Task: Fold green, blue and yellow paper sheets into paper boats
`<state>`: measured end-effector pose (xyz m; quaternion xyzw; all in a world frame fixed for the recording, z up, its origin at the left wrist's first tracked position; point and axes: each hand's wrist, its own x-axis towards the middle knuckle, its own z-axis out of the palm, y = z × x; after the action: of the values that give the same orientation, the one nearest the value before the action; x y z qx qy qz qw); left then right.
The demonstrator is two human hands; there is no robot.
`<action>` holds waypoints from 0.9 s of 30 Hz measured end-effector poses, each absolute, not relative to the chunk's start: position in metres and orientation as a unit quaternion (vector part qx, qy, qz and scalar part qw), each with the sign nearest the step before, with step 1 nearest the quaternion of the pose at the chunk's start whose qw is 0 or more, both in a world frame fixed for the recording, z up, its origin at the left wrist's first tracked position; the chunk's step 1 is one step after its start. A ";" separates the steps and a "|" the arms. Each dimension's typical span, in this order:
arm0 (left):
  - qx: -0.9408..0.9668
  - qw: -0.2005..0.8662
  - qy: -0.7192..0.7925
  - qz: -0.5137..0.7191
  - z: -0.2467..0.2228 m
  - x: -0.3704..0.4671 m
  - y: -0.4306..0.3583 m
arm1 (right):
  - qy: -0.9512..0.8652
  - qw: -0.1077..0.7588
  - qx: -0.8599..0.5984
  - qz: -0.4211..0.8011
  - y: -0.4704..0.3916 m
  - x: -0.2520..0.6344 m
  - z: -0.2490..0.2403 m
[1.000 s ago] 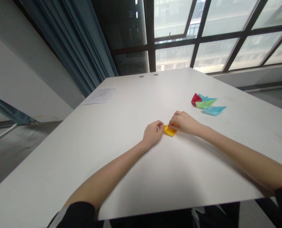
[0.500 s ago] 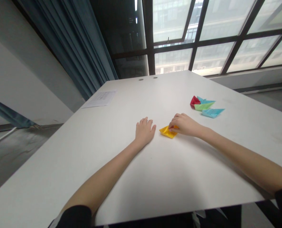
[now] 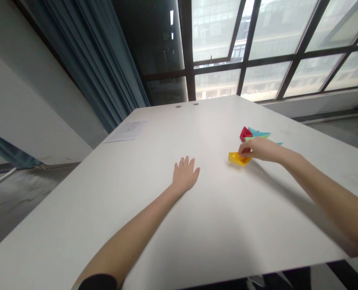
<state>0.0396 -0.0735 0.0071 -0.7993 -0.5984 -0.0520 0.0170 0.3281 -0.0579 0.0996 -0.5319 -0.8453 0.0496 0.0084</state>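
My right hand [image 3: 259, 149] pinches a yellow folded paper boat [image 3: 238, 158] by its right part, slightly above the white table [image 3: 155, 161]. Just behind that hand are a red folded paper [image 3: 245, 133], a blue one [image 3: 259, 133] and a green one [image 3: 265, 136]. Another blue piece [image 3: 279, 143] is mostly hidden by my right hand, with only its tip showing. My left hand [image 3: 185, 175] lies flat on the table with its fingers spread and holds nothing.
A printed sheet of paper [image 3: 127, 131] lies at the table's far left. Two small round dark spots are near the far edge. A blue curtain [image 3: 106, 60] and windows stand beyond the table.
My right hand has moved right and slightly away from me, carrying the yellow boat off the table toward the other folded papers. My left hand stays flat on the table.
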 end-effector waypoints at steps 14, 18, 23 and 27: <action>-0.798 0.017 -0.600 -0.050 0.007 0.036 -0.075 | -0.707 -0.046 -0.703 0.061 -0.053 0.461 0.062; -0.799 0.012 -0.600 -0.046 0.007 0.035 -0.074 | -0.706 -0.034 -0.705 0.053 -0.049 0.461 0.056; -0.801 0.018 -0.596 -0.060 0.005 0.035 -0.075 | -0.703 -0.032 -0.707 0.070 -0.051 0.458 0.065; -0.799 0.023 -0.598 -0.061 0.006 0.037 -0.076 | -0.706 -0.006 -0.707 0.034 -0.057 0.439 0.087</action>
<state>0.0369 -0.0762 0.0059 -0.7986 -0.5983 -0.0612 0.0229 0.4385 -0.0565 0.0871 -0.7073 -0.7061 0.0344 -0.0057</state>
